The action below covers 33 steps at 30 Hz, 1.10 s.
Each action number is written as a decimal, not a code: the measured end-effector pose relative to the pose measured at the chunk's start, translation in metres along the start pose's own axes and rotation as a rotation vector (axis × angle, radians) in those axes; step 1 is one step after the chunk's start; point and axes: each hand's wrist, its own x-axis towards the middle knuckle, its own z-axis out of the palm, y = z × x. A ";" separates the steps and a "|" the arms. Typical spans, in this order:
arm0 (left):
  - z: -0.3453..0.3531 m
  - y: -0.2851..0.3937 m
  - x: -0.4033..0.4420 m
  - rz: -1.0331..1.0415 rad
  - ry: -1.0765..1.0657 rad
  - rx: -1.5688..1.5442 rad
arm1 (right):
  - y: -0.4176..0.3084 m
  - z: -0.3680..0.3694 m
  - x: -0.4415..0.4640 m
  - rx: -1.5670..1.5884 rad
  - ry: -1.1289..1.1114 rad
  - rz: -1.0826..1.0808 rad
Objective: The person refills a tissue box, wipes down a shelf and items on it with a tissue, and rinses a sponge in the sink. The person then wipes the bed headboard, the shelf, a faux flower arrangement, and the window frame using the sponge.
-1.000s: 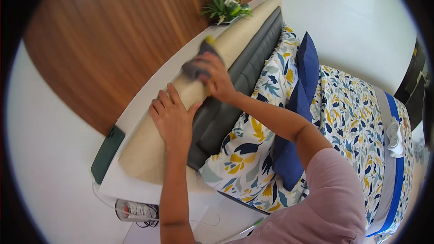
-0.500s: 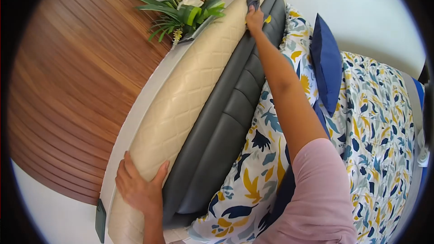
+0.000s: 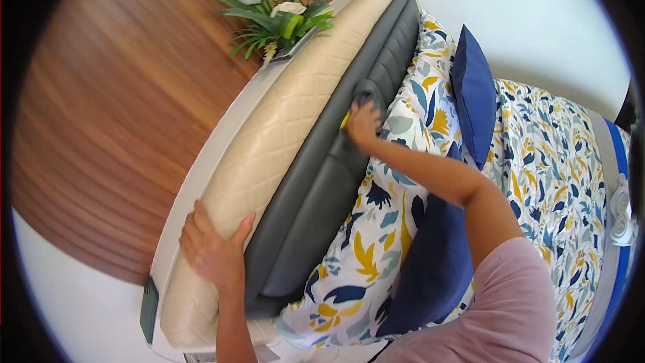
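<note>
My right hand (image 3: 365, 124) is closed on a dark grey cloth (image 3: 365, 96) with a bit of yellow showing at its side. It presses the cloth against the dark grey padded panel (image 3: 306, 205) of a headboard, around mid-length. My left hand (image 3: 213, 249) lies with fingers apart on the cream quilted upper part (image 3: 269, 141) of that headboard, near its lower end. Beside the panel runs a patterned pillow (image 3: 366, 249) in white, blue and yellow.
White flowers with green leaves (image 3: 279, 20) stand on the ledge behind the headboard, against a slatted wood wall (image 3: 114, 128). Navy cushions (image 3: 474, 97) lean on the bed, which has a patterned cover (image 3: 551, 181). Rolled white towels (image 3: 621, 215) sit at the far right.
My right hand has moved with the cloth from the far end of the headboard down along the dark panel toward me. My left hand stays on the cream part.
</note>
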 end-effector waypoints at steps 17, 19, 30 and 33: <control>0.010 -0.018 -0.009 0.024 0.118 -0.139 | -0.226 0.010 -0.138 -0.856 -0.663 -1.006; 0.014 -0.022 -0.011 0.042 0.210 -0.174 | -0.226 0.032 -0.181 -0.752 -0.719 -1.310; -0.062 -0.014 -0.171 0.262 0.184 -0.928 | -0.216 -0.030 -0.339 -0.293 -1.419 -1.575; -0.101 -0.044 -0.227 0.199 0.116 -0.915 | -0.199 -0.057 -0.290 -0.199 -1.252 -1.652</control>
